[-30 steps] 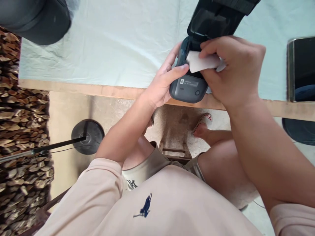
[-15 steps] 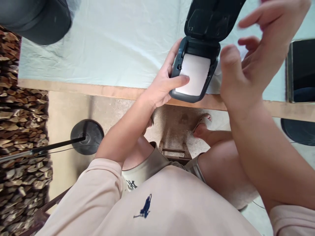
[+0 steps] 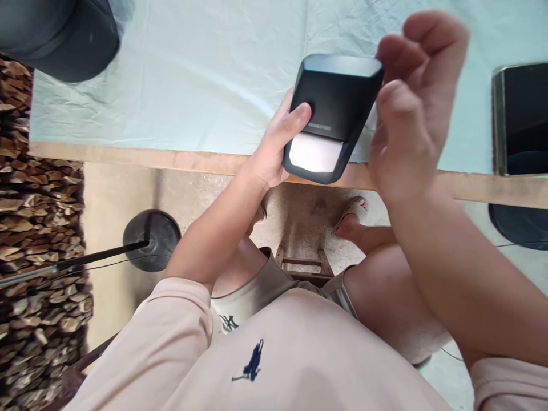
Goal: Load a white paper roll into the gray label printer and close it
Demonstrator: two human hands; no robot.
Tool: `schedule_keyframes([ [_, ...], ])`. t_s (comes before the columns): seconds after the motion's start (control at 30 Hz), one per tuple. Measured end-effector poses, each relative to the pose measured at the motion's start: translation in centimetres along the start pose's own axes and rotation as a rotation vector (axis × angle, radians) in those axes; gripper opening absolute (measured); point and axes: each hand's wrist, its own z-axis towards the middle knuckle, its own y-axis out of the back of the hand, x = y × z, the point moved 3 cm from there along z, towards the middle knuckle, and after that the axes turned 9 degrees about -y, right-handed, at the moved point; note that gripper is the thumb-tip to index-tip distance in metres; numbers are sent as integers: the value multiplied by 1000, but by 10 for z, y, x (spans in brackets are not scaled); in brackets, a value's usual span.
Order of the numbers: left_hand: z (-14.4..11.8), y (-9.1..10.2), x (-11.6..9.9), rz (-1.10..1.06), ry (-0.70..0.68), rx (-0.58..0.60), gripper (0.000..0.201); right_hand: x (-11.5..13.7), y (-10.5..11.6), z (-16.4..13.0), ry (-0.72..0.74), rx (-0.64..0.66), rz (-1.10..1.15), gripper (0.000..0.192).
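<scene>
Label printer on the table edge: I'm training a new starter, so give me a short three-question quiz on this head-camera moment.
1. True or false: the lid of the label printer is down.
2. Which hand grips the printer's side? A) left hand B) right hand
3. Fill in: a strip of white ____ shows below the lid.

Key: 1 true. 2 A; the right hand is at the printer's far side, contact unclear. 3 paper.
</scene>
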Motion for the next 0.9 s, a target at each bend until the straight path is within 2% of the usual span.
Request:
schedule_keyframes([
  [0.1, -2, 1, 1, 76, 64, -4, 35, -6, -8, 1, -17, 19, 198, 64],
  [0.2, -2, 2, 1, 116, 46, -13, 35, -8, -14, 2, -104, 136, 291, 73],
  [0.3, -2, 0, 1, 59, 21, 39, 30, -9, -15, 2, -165, 201, 343, 74],
  [0.4, -1, -1, 1, 0, 27, 72, 30, -13, -10, 3, -208, 155, 265, 73],
  [0.5, 1, 2, 3, -43, 120, 45, 41, -15, -2, 4, -129, 73, 169, 68],
  [0.57, 4, 6, 4, -62, 141, -8, 40, -16, 2, 3, -81, 41, 133, 63],
  [0.77, 12, 10, 8, -115, 135, -86, 36, -18, 5, 2, -69, 107, 158, 73],
  [0.9, 11, 9, 9, -102, 71, -109, 29, -16, 12, 3, -57, 141, 42, 81],
])
